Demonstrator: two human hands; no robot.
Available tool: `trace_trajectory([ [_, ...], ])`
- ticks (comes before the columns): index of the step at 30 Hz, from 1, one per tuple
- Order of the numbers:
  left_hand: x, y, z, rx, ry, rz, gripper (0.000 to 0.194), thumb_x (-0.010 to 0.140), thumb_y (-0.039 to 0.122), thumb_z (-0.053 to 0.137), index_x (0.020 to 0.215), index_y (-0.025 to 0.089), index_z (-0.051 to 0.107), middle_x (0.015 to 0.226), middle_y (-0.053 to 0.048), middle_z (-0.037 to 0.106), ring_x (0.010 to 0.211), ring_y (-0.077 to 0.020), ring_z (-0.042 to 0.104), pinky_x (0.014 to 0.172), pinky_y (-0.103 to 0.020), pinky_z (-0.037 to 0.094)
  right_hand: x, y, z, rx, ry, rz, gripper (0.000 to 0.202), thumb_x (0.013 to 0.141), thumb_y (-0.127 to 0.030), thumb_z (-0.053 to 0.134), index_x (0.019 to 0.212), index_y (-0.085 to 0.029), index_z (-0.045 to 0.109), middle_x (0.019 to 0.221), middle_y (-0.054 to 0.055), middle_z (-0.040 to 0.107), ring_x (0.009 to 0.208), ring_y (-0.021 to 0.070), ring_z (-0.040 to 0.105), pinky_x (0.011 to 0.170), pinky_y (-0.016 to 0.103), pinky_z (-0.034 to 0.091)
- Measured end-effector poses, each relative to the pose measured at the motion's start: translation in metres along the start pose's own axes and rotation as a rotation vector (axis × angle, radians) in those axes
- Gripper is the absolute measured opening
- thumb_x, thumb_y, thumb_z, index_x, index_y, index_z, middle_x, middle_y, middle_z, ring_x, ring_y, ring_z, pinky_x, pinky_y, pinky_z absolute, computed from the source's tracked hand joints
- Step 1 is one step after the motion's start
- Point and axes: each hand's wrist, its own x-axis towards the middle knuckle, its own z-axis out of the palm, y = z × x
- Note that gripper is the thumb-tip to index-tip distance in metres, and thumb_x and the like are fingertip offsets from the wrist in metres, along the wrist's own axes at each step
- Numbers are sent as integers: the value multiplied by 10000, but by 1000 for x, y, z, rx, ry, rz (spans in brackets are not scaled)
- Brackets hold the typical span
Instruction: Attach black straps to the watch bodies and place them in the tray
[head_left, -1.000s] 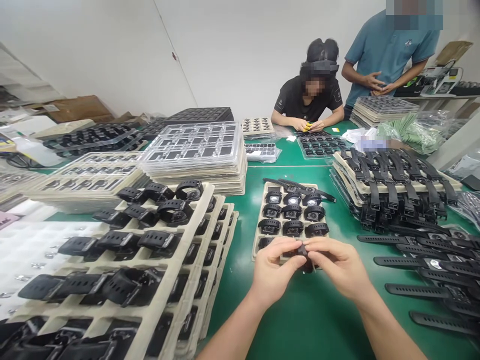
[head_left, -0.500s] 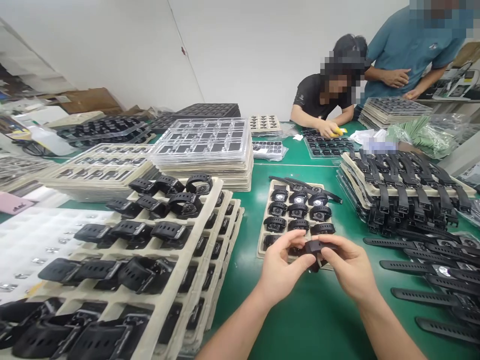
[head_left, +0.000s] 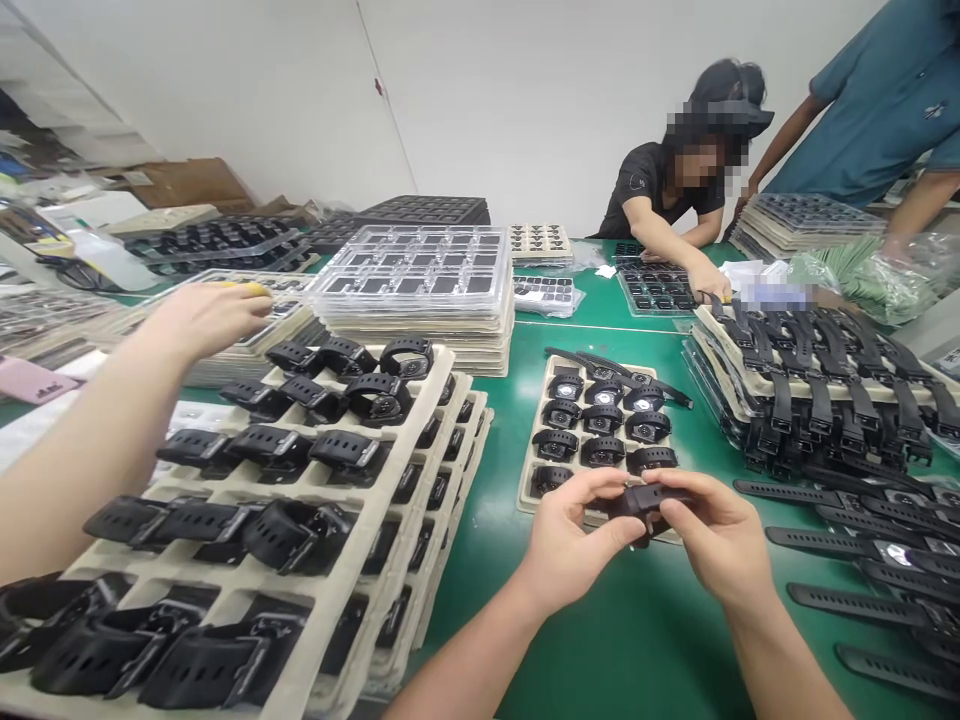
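Between both my hands is a black smartwatch (head_left: 643,498), its strap bent into a loop. My left hand (head_left: 574,540) pinches one side of it with thumb and fingers. The thumb and fingers of my right hand (head_left: 712,530) press on the strap from the other side. Fingers hide much of the watch body. Just beyond them lies a beige moulded tray (head_left: 527,485) with rows of looped black watches (head_left: 602,418) in its pockets. Two watches with straight straps (head_left: 619,370) lie across its far end.
Stacked trays of looped watches (head_left: 352,540) stand at my left; another person's arm (head_left: 97,450) reaches over there. Clear plastic trays (head_left: 409,275) are piled behind. At right lie unlooped watches (head_left: 862,595) and a strap-covered tray stack (head_left: 810,350). A co-worker (head_left: 660,200) leans across the far side.
Another person's arm has come in from the left over the trays. The co-worker's hand has moved right to the strap stack. The person in blue has shifted right. My hands keep hold of the watch.
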Motion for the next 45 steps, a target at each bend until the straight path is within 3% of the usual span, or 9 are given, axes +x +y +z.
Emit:
trace_trajectory([
  [4,1,-1,0,19,12,24,216,725,184,798,940,177,791,965,-90,742,911,-233,706,805,-326,599,3,-2,0,-47,-22,12,114,843,-372,794,912,-287,825,1007,79,808,957,293,760,768,380,668],
  [11,4,-2,-3,61,30,76,224,729,183,801,953,192,817,957,-87,761,924,-232,711,844,-323,593,4,0,7,-2,-57,12,81,834,-362,807,878,-304,843,994,75,817,910,286,777,718,377,682],
  [17,3,-2,-4,79,8,66,226,731,190,801,957,194,820,942,-82,756,917,-225,711,824,-305,583,1,5,8,-29,2,-2,98,835,-373,806,901,-314,846,1003,70,821,954,293,777,845,418,663],
  [21,3,-4,-2,73,-3,36,240,729,185,792,968,183,817,965,-91,764,924,-232,718,848,-322,573,2,3,6,-25,-32,10,113,854,-359,791,952,-336,842,1039,55,818,991,281,772,887,396,649],
  [27,4,-8,0,11,4,3,247,692,182,810,938,157,810,959,-102,778,923,-246,724,832,-327,571,5,-4,1,43,-112,77,100,870,-362,776,929,-321,846,1060,70,810,916,268,776,607,280,660],
  [29,3,-7,0,-9,-8,-3,251,691,186,817,941,157,809,960,-103,781,922,-244,724,826,-325,572,6,-3,-2,92,-135,104,102,883,-361,766,932,-318,844,1077,70,804,904,253,771,580,256,644],
  [33,2,-3,-1,-21,-37,10,243,694,170,818,937,161,810,949,-96,776,892,-228,721,809,-316,574,8,0,-7,181,-192,105,89,887,-344,769,939,-330,840,1041,55,808,955,238,753,672,258,643],
  [41,2,-4,-2,33,-30,90,225,728,164,798,953,162,801,925,-95,755,852,-213,716,763,-310,593,5,-3,1,106,-218,75,105,919,-311,727,949,-341,824,1038,38,789,876,200,737,643,237,614],
  [45,1,-4,-3,178,-26,248,231,764,160,793,994,168,795,933,-95,748,839,-203,703,759,-313,598,3,-4,1,-8,-159,20,193,976,-320,630,1113,-340,765,1117,42,720,1017,211,671,829,289,580],
])
